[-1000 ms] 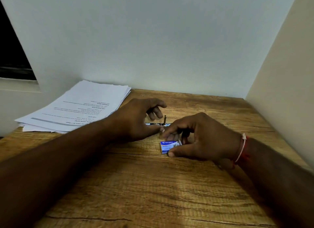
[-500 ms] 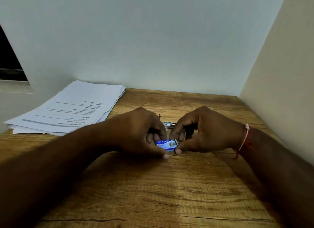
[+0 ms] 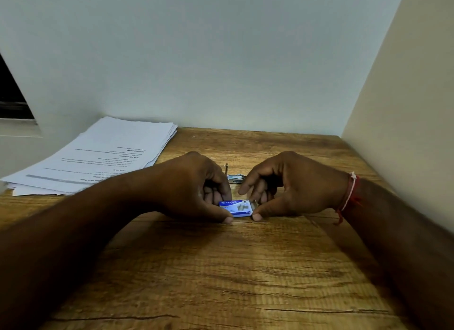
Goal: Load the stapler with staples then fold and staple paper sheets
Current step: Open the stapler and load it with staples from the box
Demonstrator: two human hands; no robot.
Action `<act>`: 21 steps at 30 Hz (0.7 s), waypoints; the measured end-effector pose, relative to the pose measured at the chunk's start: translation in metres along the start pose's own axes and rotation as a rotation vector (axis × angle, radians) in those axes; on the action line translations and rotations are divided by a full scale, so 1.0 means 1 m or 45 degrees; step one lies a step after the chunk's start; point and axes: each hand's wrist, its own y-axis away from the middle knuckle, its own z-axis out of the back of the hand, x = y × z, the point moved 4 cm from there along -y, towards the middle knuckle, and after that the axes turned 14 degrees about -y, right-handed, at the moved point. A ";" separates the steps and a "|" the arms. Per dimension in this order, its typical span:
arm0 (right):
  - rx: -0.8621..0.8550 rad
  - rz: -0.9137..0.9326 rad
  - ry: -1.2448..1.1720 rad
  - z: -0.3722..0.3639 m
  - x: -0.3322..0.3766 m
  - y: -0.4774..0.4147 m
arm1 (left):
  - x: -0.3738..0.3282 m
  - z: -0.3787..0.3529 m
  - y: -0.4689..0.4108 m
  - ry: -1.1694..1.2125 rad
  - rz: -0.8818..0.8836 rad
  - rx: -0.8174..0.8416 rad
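- Staple box (image 3: 236,208): I see left hand (image 3: 194,186) gripping its sleeve to steady it.
- Right hand (image 3: 294,186): pinches the drawer end, likely to slide it out.
- Stapler (image 3: 235,178): box's 12 o'clock, within reach.

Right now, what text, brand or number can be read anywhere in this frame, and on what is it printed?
"kangaro": white lettering on the blue top of the box.
Small print at the box's lower right corner: too small to read.
Printed lines on the top sheet of the paper stack: upside down and too blurred to read.
No other text shows.
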 end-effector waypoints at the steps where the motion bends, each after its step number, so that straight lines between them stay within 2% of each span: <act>1: 0.002 -0.006 0.001 0.001 0.000 0.000 | 0.001 0.001 0.001 -0.002 0.002 0.000; 9: 0.009 -0.034 0.002 0.002 0.000 0.001 | -0.005 -0.004 -0.002 -0.130 -0.043 -0.091; 21: 0.052 -0.066 0.014 0.006 0.001 0.004 | 0.000 0.000 0.000 -0.027 0.016 0.031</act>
